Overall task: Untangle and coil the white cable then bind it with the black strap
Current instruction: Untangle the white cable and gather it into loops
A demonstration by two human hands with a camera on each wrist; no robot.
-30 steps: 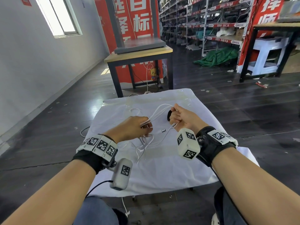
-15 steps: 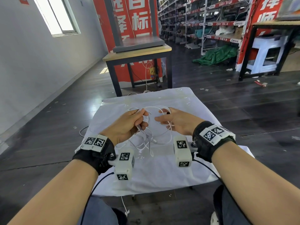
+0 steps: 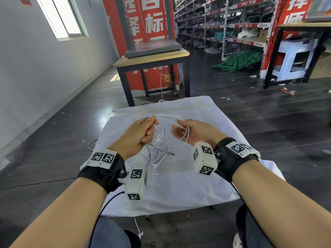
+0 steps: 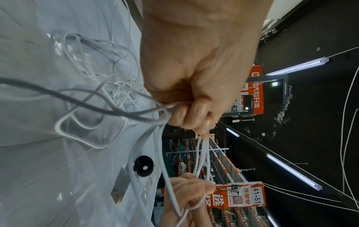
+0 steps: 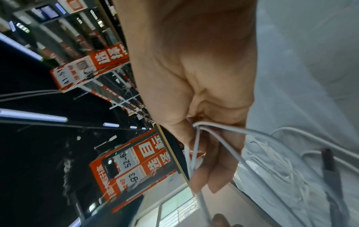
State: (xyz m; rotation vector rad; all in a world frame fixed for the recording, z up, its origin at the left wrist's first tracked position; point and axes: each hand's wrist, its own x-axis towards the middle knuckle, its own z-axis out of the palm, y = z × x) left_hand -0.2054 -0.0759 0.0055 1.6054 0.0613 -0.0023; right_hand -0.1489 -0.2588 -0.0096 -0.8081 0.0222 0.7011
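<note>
The white cable (image 3: 168, 115) runs in several strands between my two hands above the cloth-covered table (image 3: 179, 185). My left hand (image 3: 150, 126) grips a bunch of strands in curled fingers (image 4: 190, 116). My right hand (image 3: 180, 127) is turned palm up, with loops of the cable (image 5: 233, 132) caught between its thumb and curled fingers (image 5: 211, 173). The loose remainder hangs tangled onto the cloth, ending in a metal plug (image 3: 172, 154). The black strap (image 4: 143, 166) lies rolled on the cloth beyond my hands, mostly hidden behind my right hand in the head view.
A wooden table (image 3: 152, 58) with a grey platform stands past the cloth. Storage shelves (image 3: 232, 24), a green tarp (image 3: 240, 59) and a white stool (image 3: 295, 59) are at the back right. Another cable (image 3: 91, 144) lies on the dark floor to the left.
My right hand has turned palm up with cable loops around its fingers. Both hands have risen a little and drawn the strands out between them.
</note>
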